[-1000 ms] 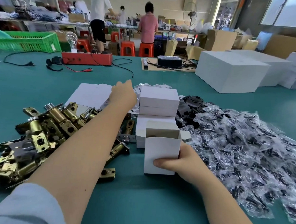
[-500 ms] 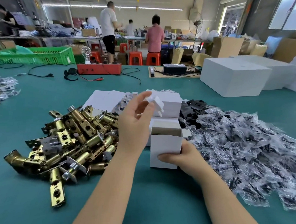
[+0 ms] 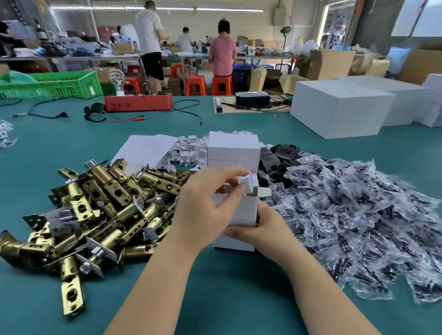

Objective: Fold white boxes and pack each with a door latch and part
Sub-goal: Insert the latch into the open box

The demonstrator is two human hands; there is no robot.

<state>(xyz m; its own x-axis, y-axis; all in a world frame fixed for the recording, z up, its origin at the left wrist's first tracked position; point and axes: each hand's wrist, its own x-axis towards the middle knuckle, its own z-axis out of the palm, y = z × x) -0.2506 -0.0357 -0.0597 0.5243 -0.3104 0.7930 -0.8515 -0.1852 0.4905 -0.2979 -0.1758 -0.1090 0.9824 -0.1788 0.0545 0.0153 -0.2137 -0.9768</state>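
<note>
Left of frame centre, my left hand point(image 3: 207, 205) pinches a small white insert point(image 3: 245, 181) right over the open mouth of the white box point(image 3: 243, 212), which stands upright at centre; my right hand point(image 3: 260, 228) grips the box's lower right, so the drop is straight down

The room is bright. Long ceiling lights point(image 3: 192, 9) glow at 12 o'clock, and daylight comes in the windows point(image 3: 427, 18) at 1 o'clock. Shadows are soft. The plastic bags point(image 3: 365, 221) at 3 o'clock shine and look blurry. Straight lines bend near the edges.
</note>
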